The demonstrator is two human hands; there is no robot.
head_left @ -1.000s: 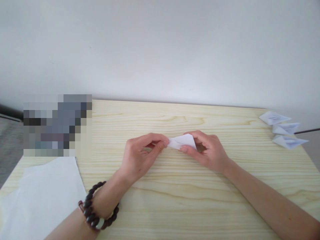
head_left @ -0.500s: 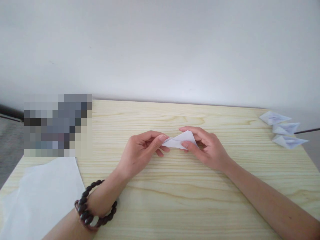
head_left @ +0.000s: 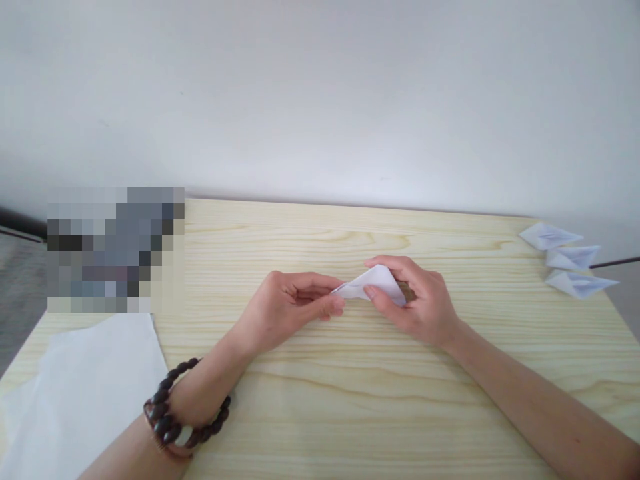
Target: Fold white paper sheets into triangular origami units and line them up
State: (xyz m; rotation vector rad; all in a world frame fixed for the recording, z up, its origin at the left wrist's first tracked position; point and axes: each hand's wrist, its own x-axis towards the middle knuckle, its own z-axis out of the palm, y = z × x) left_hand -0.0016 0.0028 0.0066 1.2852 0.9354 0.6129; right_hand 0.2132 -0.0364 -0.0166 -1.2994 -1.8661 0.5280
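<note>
A small piece of white folded paper (head_left: 384, 279) is held above the middle of the table, its narrow point toward the left and its wide end toward the right. My right hand (head_left: 427, 303) grips the wide end, thumb on the near face and fingers behind the far edge. At the narrow point, my left hand (head_left: 280, 310) has its thumb below and its fingers above, closed around the tip. Part of the paper's back is hidden by the fingers. A dark beaded bracelet (head_left: 163, 413) circles my left wrist.
Three folded white paper shapes (head_left: 580, 283) lie in a column at the table's right edge. Loose white paper sheets (head_left: 100, 380) spread over the left front. Behind them is a blurred-out dark item (head_left: 125, 240). A pale wall (head_left: 350, 100) stands behind the wood-grain table (head_left: 320, 413).
The folded paper has shifted slightly right and tilted. My left thumb has slid down off the paper's upper face to below its tip. My right hand keeps its grip.
</note>
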